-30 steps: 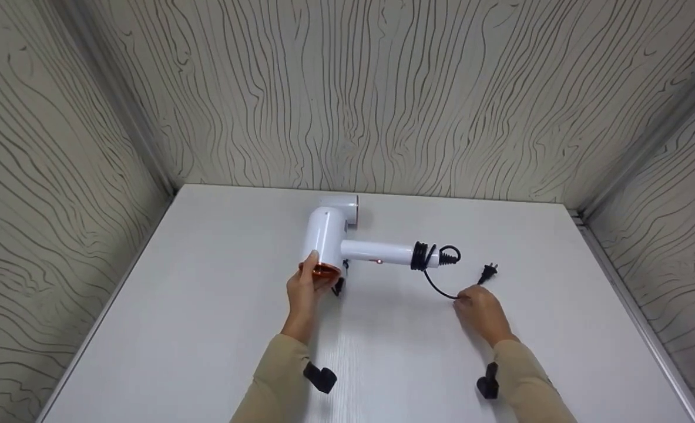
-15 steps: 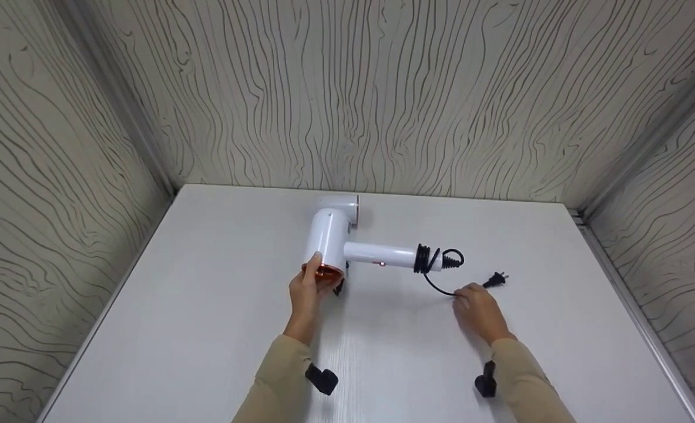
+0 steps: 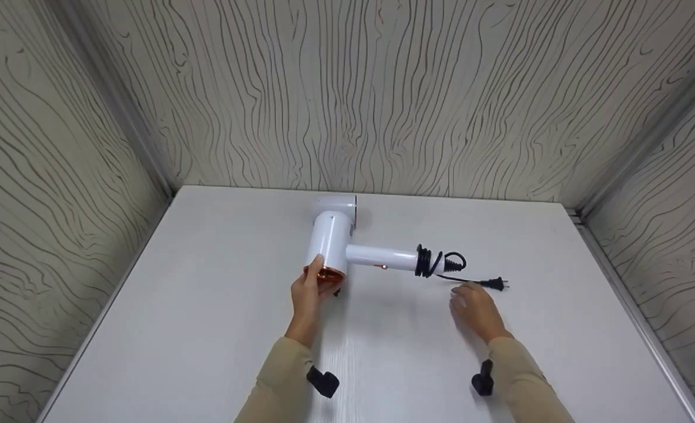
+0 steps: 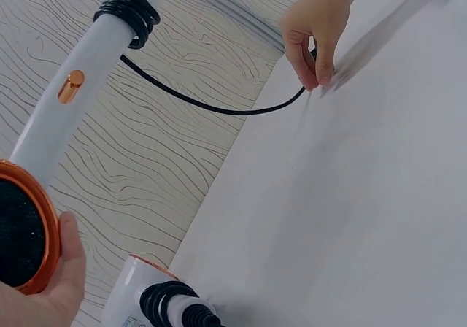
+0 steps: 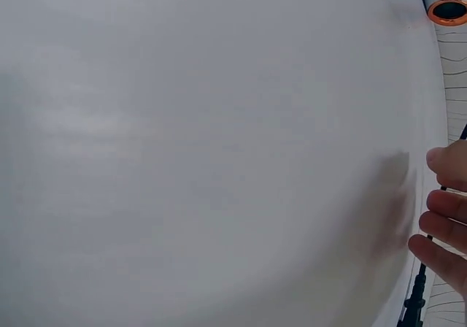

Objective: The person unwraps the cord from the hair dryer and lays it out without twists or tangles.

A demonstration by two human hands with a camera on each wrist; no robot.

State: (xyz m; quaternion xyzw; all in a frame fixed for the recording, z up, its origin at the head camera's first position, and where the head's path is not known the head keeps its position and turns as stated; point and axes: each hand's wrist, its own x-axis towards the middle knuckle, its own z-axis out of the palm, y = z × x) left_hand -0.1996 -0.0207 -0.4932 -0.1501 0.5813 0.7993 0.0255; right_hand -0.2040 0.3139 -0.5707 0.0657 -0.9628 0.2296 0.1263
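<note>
My left hand (image 3: pixel 307 296) grips a white hair dryer (image 3: pixel 331 238) by the copper-ringed end of its barrel, above the table. Its handle points right, with a black power cord (image 4: pixel 211 110) coiled several times round the handle's end. In the left wrist view, the free stretch of cord sags from the coil to my right hand (image 3: pixel 475 308), which pinches it between thumb and fingers. The plug (image 3: pixel 496 284) sticks out to the right beyond my fingers. In the right wrist view the cord runs behind my fingers (image 5: pixel 441 258), partly hidden.
A second white hair dryer (image 3: pixel 338 204) lies on the white table (image 3: pixel 224 282) behind the held one; its cord-wrapped handle (image 4: pixel 179 309) shows in the left wrist view. Patterned walls (image 3: pixel 347 100) enclose the table at the back and sides.
The held dryer has shifted slightly right and toward me. The plug has swung from pointing up to pointing right, and the cord stretch now looks nearly level in the head view.
</note>
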